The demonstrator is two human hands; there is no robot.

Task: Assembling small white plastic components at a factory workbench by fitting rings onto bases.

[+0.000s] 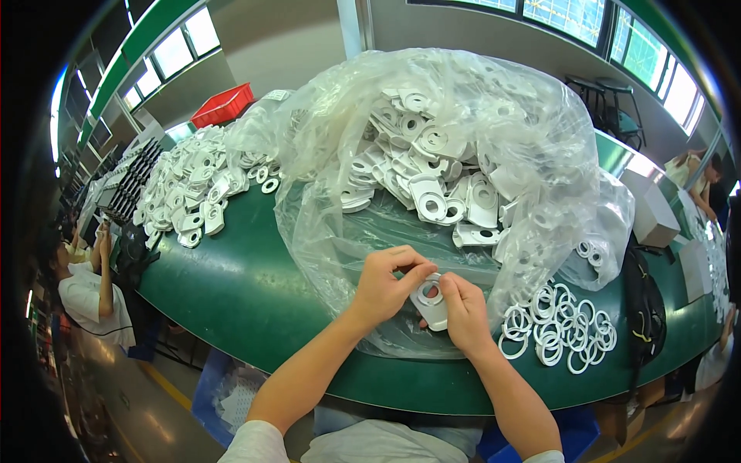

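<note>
A white plastic part (435,318), flat with a round hole and rounded at one end, is held between my hands over the near side of the open clear bag. My right hand (465,315) grips its right side, the thumb lying near the hole. My left hand (388,284) is closed, with thumb and fingertips pinching at the part's upper left rim by the hole. Whether a separate ring sits in that hole I cannot tell. Beyond my hands, the big clear plastic bag (324,255) holds a heap of similar white parts (431,205).
Loose white rings (549,339) lie to the right on the green table (231,289). More white parts (202,181) are piled at the left, before a red bin (222,105). A smaller bag (610,239) and a dark bag (642,301) lie at right. Another person (91,297) works at far left.
</note>
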